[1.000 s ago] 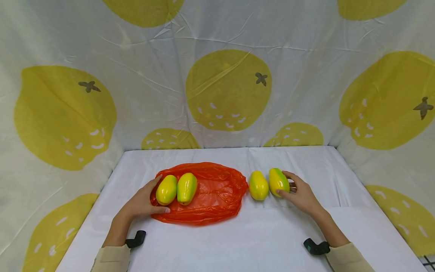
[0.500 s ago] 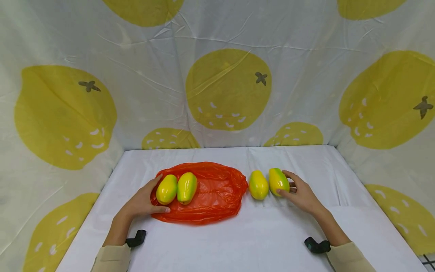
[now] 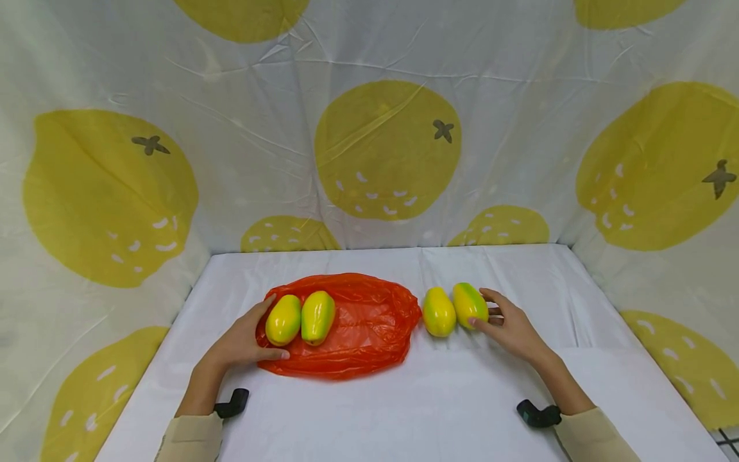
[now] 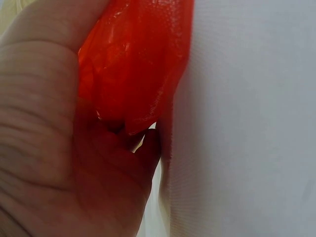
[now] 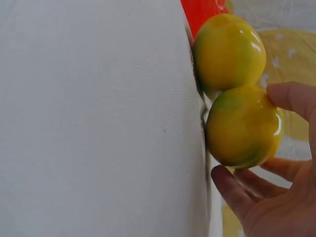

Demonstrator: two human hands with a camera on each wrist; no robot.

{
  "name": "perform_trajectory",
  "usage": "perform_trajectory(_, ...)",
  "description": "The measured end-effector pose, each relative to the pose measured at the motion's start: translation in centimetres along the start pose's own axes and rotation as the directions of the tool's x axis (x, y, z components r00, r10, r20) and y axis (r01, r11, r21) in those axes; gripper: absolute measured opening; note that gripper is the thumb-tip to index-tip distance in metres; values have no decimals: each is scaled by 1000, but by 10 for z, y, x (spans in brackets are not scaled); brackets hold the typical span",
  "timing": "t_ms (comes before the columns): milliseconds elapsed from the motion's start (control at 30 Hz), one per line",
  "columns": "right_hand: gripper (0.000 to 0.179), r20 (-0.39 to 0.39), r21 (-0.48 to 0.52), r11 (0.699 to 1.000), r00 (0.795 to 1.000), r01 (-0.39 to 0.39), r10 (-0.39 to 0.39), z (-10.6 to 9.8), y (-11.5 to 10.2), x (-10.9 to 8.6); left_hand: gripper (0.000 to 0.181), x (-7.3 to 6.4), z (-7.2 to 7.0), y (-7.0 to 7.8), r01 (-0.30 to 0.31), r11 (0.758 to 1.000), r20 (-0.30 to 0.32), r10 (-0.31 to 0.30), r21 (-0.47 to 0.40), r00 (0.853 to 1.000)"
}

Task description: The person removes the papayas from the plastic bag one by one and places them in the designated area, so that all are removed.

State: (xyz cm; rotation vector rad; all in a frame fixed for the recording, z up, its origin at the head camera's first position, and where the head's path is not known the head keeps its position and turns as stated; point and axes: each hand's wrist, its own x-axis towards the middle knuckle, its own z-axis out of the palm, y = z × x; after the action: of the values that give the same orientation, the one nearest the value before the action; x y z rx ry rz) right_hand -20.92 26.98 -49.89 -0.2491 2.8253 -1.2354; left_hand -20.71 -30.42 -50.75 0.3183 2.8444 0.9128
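A red plastic bag (image 3: 369,324) lies spread on the white cloth, with its mouth wide. Two glossy yellow-green papayas (image 3: 317,318) rest side by side at the bag's left end. My left hand (image 3: 244,339) holds that end, thumb along the front and fingers behind; folds of red plastic fill its grasp in the left wrist view. Right of the bag, a papaya (image 3: 439,313) lies close to its edge. Beside it leans another papaya (image 5: 244,127), held between the thumb and fingers of my right hand (image 3: 515,328).
A white cloth (image 3: 392,417) covers the tabletop. Behind and at both sides hangs a curtain (image 3: 254,154) printed with large lemons. Each wrist wears a black camera mount, such as the right one (image 3: 538,414).
The papaya at my right hand has shifted slightly left, closer to its neighbour. My left hand, the bag and the papayas in it have stayed put.
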Motion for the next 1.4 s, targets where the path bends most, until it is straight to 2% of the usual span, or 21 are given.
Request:
perform_trajectory(133, 76, 1, -2, 1000, 1000, -9, 9, -1, 0, 1, 130, 1, 0, 0, 4, 1000, -2, -4, 1, 1000)
perform_trajectory(600, 79, -2, 14, 1000, 1000, -6, 6, -5, -6, -4, 129, -1, -1, 0, -12, 1000, -11, 12, 8, 1000)
perform_trajectory(867, 73, -77, 28, 999, 996, 43, -41, -11, -8, -4, 129, -1, -1, 0, -12, 1000, -9, 12, 8, 1000)
perform_trajectory(1167, 65, -173, 8, 993, 978, 118, -115, -19, -9, 5, 129, 3, -3, -1, -28, 999, -15, 28, 27, 999)
perform_trajectory(1400, 62, -183, 8, 994, 978, 107, -104, -19, -18, 7, 129, 0, -2, -3, -36, 999, -23, 36, 23, 999)
